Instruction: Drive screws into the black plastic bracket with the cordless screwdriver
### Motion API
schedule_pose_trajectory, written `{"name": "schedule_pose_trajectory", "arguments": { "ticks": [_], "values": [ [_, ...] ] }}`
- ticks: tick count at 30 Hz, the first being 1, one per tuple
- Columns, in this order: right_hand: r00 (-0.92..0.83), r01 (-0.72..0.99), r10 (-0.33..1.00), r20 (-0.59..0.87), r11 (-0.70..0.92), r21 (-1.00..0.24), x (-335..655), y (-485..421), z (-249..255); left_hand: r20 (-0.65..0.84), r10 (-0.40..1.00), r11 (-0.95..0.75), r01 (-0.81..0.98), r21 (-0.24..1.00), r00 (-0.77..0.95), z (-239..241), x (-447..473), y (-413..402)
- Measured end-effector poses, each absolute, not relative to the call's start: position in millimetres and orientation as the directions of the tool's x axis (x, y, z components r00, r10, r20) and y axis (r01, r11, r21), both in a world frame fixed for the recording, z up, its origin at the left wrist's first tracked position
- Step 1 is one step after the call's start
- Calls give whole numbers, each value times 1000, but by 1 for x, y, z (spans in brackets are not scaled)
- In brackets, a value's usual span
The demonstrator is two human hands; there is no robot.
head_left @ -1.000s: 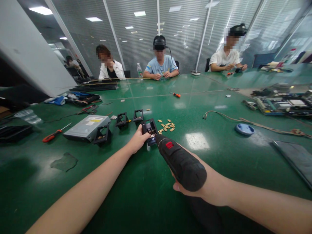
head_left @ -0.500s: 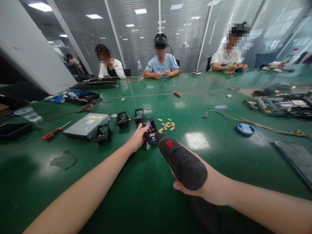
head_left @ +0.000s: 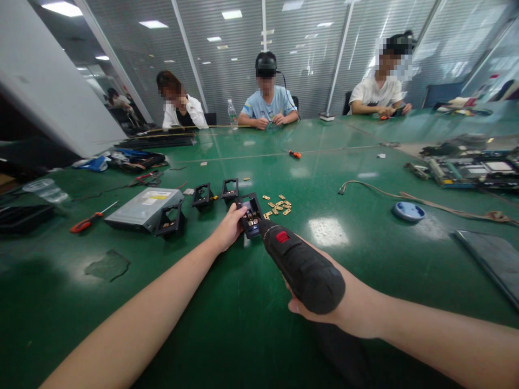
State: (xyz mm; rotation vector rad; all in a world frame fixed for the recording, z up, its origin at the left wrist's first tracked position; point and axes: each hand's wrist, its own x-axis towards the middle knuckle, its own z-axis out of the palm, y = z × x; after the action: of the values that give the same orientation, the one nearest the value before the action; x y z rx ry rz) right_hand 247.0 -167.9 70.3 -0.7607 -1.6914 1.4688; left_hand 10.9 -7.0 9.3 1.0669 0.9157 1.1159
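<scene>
My left hand (head_left: 229, 228) grips a black plastic housing (head_left: 254, 203) by its left side, thumb over the edge. Small brass-coloured pieces show inside the housing. My right hand (head_left: 302, 300) is wrapped round the handle of a black cordless drill (head_left: 304, 265) with a red switch on top. The drill's nose points at the housing; its tip is hidden, so I cannot tell whether it touches. Just right of the housing lies a scatter of small brass plates (head_left: 279, 206). Similar black housings (head_left: 201, 196) stand to the left of my left hand.
A silver disc drive (head_left: 140, 208) and an orange-handled screwdriver (head_left: 87, 222) lie on the left of the green table (head_left: 227, 335). A cable (head_left: 377, 189), a blue oval object (head_left: 408, 212) and circuit boards (head_left: 482, 170) are on the right. Several people sit across the table.
Both hands, the drill and the housing hold nearly the same place. The view has tilted slightly. Across the table, the person on the left has a hand raised near the face.
</scene>
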Motion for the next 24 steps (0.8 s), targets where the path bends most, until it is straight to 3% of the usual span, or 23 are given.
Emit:
{"name": "schedule_pose_trajectory", "arguments": {
  "ticks": [8,24],
  "values": [
    [-537,-22,829,153,167,-986,246,-166,71,-37,978,86,-233,969,205,6,10,-4],
    [-537,-33,838,91,86,-996,245,-166,77,27,974,-13,-60,998,225,4,4,1]
  ]
}}
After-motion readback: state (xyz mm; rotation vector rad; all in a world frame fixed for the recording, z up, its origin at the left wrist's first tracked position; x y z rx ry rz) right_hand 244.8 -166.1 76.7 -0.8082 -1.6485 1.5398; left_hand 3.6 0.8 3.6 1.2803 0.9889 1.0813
